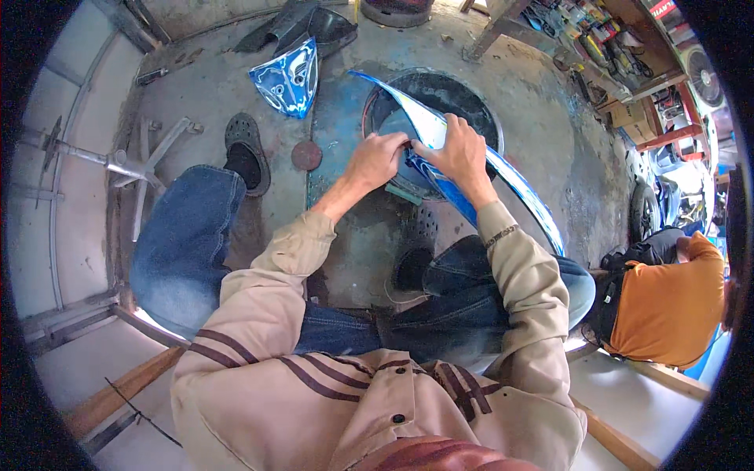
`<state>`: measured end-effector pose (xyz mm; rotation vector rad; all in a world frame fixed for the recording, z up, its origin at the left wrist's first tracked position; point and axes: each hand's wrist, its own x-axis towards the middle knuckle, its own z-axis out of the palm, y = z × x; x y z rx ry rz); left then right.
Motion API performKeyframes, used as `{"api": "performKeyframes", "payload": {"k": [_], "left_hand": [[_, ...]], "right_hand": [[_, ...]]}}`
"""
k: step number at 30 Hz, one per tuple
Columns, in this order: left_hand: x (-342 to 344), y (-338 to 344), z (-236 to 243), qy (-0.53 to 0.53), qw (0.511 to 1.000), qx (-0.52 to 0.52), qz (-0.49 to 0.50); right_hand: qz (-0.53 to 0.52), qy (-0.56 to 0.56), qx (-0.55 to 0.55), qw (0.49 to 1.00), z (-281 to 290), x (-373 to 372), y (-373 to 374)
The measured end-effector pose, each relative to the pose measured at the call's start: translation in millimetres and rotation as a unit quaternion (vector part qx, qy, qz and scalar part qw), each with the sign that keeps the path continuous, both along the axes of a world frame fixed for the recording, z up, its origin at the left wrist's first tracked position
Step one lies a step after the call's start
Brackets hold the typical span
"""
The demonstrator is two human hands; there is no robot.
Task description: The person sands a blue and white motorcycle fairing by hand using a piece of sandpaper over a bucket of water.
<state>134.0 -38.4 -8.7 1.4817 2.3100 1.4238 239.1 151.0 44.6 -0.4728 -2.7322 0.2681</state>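
Note:
A long, curved blue-and-white motorcycle fairing panel [428, 122] slants over a round dark basin [495, 118] on the floor. My right hand [462, 153] grips it near its middle, the thumb toward the near edge and fingers over the top. My left hand [378, 163] is closed, thumb and fingers pinched at the panel's inner edge, almost meeting my right thumb. Whether a small item is also between those left fingers is hidden. Below my hands hangs the panel's darker blue lower part [446, 187]. A teal strip [403, 195] lies by the basin's near side.
Another blue-and-white fairing piece [289, 82] lies far left, near black plastic parts [302, 30]. A dark red disc [306, 155] sits left of the basin. A metal stand [140, 169] is at left, a cluttered shelf [605, 51] far right. A person in orange [667, 302] is at right.

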Motion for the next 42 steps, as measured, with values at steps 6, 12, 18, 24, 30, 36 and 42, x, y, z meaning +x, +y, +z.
{"api": "performKeyframes", "payload": {"k": [6, 12, 18, 24, 30, 36, 42], "left_hand": [[3.6, 0.3, -4.8, 0.054, 0.998, -0.01, 0.035], [4.0, 12.5, 5.2, -0.166, 0.965, 0.132, 0.153], [-40.4, -2.7, -18.7, -0.032, 0.949, 0.132, 0.284], [-33.5, -1.3, -14.3, -0.423, 0.902, 0.008, 0.088], [-45.7, -26.3, -19.1, -0.369, 0.925, -0.041, 0.086], [-4.3, -57.4, 6.3, -0.502, 0.862, -0.061, 0.031], [9.3, -88.1, -4.3, -0.537, 0.838, -0.091, 0.028]], "right_hand": [[-0.012, -0.062, -0.016, 0.998, 2.8, -4.1, 4.7], [0.001, -0.115, -0.126, 0.985, -3.0, -7.1, 41.5], [-0.021, -0.225, -0.266, 0.937, 30.7, -5.1, 51.6], [-0.105, -0.291, -0.305, 0.901, 17.3, 16.5, 91.4], [-0.08, -0.301, -0.269, 0.911, 25.6, 3.5, 68.4], [-0.03, -0.296, -0.243, 0.923, 30.4, 3.7, 50.6], [0.037, -0.289, -0.231, 0.928, 32.3, -12.9, 31.6]]}}
